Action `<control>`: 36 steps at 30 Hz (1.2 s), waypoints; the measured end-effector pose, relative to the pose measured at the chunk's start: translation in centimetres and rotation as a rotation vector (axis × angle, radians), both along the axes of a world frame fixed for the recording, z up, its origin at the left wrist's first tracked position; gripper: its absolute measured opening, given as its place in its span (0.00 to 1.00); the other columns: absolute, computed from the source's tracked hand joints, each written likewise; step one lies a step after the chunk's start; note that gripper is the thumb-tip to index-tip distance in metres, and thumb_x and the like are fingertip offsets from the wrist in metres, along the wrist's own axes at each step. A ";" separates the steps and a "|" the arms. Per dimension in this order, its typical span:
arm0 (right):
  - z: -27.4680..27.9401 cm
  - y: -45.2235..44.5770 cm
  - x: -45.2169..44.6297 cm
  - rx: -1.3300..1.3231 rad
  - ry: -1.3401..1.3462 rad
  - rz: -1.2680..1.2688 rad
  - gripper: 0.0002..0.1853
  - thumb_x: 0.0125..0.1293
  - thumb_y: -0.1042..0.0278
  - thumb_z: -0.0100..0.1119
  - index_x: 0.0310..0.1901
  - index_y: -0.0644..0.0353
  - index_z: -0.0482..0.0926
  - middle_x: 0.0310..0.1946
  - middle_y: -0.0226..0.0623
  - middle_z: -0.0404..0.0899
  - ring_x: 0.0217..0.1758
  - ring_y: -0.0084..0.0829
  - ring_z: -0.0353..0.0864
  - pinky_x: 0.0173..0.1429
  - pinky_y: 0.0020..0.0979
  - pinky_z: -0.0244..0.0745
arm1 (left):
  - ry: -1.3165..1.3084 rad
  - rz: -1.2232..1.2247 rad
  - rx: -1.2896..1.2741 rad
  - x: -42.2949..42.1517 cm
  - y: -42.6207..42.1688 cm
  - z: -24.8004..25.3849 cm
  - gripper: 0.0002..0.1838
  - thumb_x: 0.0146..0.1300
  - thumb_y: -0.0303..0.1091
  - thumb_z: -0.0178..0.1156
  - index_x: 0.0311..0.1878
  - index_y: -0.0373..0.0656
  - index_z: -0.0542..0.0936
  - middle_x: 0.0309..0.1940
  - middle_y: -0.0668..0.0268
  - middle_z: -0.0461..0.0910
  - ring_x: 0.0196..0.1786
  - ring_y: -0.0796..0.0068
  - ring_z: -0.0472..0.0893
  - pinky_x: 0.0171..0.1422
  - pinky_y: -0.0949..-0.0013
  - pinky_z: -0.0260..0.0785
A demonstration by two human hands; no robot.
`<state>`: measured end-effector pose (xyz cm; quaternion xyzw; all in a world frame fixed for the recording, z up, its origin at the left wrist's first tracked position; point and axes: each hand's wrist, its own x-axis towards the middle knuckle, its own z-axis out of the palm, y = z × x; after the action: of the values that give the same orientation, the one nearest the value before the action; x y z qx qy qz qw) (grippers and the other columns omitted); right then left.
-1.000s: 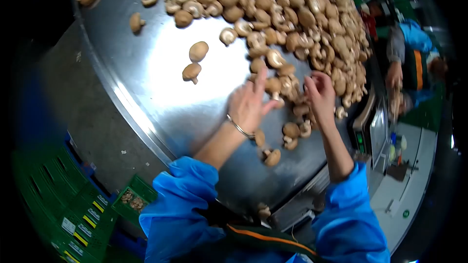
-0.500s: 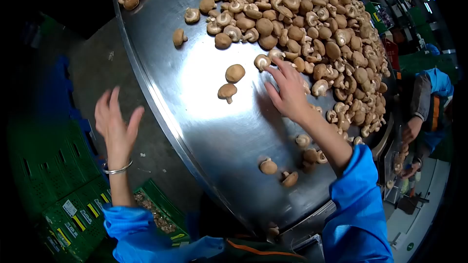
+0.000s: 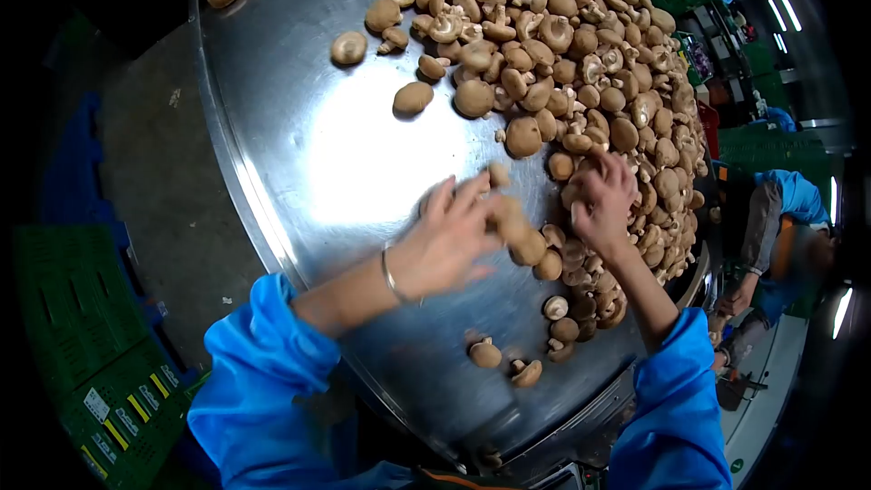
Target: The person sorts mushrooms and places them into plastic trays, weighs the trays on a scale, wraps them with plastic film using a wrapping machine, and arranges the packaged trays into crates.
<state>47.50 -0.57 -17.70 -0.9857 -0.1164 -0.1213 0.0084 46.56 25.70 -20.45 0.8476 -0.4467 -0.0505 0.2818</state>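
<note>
Left hand [image 3: 451,238], fingers apart, and right hand [image 3: 601,204], curled, grip unclear, flank mushrooms [image 3: 526,248]; two others [image 3: 485,354] lie close together.

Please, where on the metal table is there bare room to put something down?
One free patch of the metal table lies between its left rim, the loose mushrooms above and the left hand. Another lies below the left forearm, left of two stray mushrooms. It is crowded in the heap and around the right hand.
</note>
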 end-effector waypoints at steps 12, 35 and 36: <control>-3.7 6.9 8.0 -0.245 0.053 0.253 0.14 0.50 0.62 0.58 0.39 0.57 0.73 0.37 0.32 0.74 0.49 0.35 0.69 0.61 0.43 0.54 | -0.015 0.545 -0.121 4.1 3.9 -4.4 0.41 0.54 0.49 0.60 0.65 0.39 0.55 0.61 0.44 0.57 0.65 0.47 0.55 0.67 0.49 0.45; 4.8 17.7 -3.8 1.230 0.835 0.006 0.11 0.63 0.69 0.49 0.43 0.64 0.75 0.26 0.33 0.76 0.31 0.21 0.73 0.36 0.23 0.71 | 0.475 0.300 -0.085 -12.5 1.9 -2.9 0.30 0.53 0.37 0.59 0.59 0.36 0.63 0.49 0.50 0.67 0.52 0.53 0.68 0.57 0.60 0.61; 4.7 19.9 -4.6 1.246 0.846 0.229 0.13 0.62 0.72 0.50 0.48 0.62 0.72 0.33 0.34 0.76 0.33 0.21 0.74 0.34 0.23 0.72 | 0.743 0.277 -0.142 -12.7 -0.8 -2.6 0.28 0.56 0.34 0.56 0.59 0.35 0.63 0.51 0.49 0.66 0.55 0.52 0.67 0.61 0.62 0.58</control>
<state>42.86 19.35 -12.99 -0.7429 -0.1148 0.2251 0.6198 33.87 24.88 -23.02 0.8023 -0.1982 -0.2842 0.4861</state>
